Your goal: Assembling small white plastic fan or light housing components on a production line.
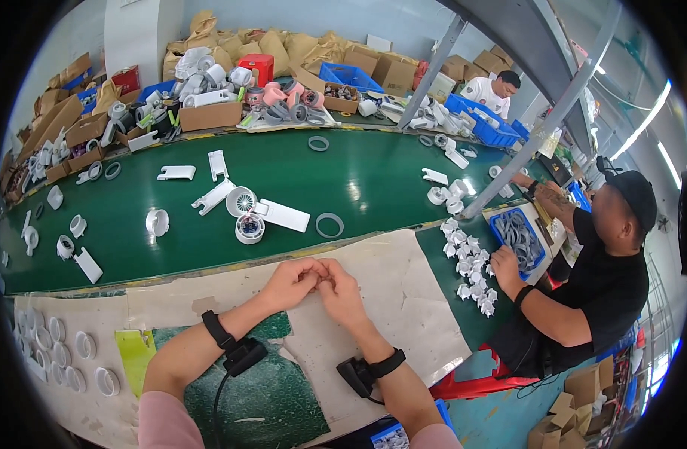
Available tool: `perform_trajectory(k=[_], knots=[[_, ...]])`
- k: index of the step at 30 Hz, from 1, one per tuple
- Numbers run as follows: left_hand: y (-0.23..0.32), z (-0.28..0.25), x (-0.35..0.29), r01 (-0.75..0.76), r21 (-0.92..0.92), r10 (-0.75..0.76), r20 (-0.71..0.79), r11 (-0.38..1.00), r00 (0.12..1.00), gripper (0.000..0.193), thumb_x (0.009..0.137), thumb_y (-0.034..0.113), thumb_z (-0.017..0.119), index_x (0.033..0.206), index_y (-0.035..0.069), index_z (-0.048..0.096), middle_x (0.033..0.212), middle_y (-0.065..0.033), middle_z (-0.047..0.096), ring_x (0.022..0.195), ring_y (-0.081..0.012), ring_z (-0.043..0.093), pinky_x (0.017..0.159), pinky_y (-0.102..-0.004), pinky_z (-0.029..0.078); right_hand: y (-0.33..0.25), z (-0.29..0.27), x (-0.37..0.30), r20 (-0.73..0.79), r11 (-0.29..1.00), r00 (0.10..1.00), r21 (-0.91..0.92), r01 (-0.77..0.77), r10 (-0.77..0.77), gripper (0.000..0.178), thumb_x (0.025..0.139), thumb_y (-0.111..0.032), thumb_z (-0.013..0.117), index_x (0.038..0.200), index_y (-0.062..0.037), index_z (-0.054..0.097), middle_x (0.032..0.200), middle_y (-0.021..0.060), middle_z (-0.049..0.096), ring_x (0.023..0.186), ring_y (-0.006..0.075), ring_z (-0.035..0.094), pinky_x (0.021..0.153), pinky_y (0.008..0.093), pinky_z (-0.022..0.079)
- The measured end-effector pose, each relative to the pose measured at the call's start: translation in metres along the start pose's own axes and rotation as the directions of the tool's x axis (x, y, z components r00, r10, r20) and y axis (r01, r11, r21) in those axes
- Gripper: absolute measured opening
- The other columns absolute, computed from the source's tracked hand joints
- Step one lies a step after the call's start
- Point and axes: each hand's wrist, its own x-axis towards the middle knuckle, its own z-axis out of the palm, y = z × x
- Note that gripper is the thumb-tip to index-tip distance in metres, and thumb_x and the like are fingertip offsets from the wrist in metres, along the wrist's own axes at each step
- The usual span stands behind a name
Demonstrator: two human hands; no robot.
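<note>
My left hand and my right hand meet at the table's far edge, over the pale cardboard sheet. Fingers of both hands are curled and pressed together at the tips; whatever they pinch, if anything, is hidden or too small to make out. Just beyond them on the green belt lies a white fan part with a round open housing showing a small board inside. Beside it are a white grille head, a flat white handle piece and a grey ring.
White rings stand at the left of the table. To the right, white pronged parts lie near a blue bin of grey rings, where a co-worker in black sits. Cartons and piled parts line the belt's far side.
</note>
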Motion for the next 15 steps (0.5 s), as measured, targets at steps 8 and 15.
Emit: perform_trajectory(k=[8, 15], knots=[[0.004, -0.001, -0.001, 0.022, 0.037, -0.023, 0.037, 0.999, 0.999, 0.015, 0.089, 0.003, 0.045, 0.094, -0.002, 0.057, 0.084, -0.0032, 0.06, 0.073, -0.0057, 0.054, 0.066, -0.0199, 0.045, 0.0, -0.001, -0.001, 0.005, 1.0, 1.0, 0.005, -0.014, 0.014, 0.027, 0.074, 0.004, 0.044, 0.099, -0.0007, 0.053, 0.079, 0.0147, 0.06, 0.07, 0.0248, 0.061, 0.065, 0.0319, 0.048], [0.01, -0.001, -0.001, 0.075, -0.022, -0.075, 0.023, 0.997, 0.997, 0.014, 0.089, 0.004, 0.045, 0.094, -0.002, 0.058, 0.083, -0.0027, 0.06, 0.071, -0.0061, 0.054, 0.064, -0.0201, 0.045, -0.001, 0.003, 0.0, 0.022, 0.998, 0.998, -0.013, -0.056, 0.057, 0.022, 0.075, 0.002, 0.046, 0.096, -0.0001, 0.052, 0.081, 0.0151, 0.06, 0.073, 0.0227, 0.061, 0.067, 0.0309, 0.048]])
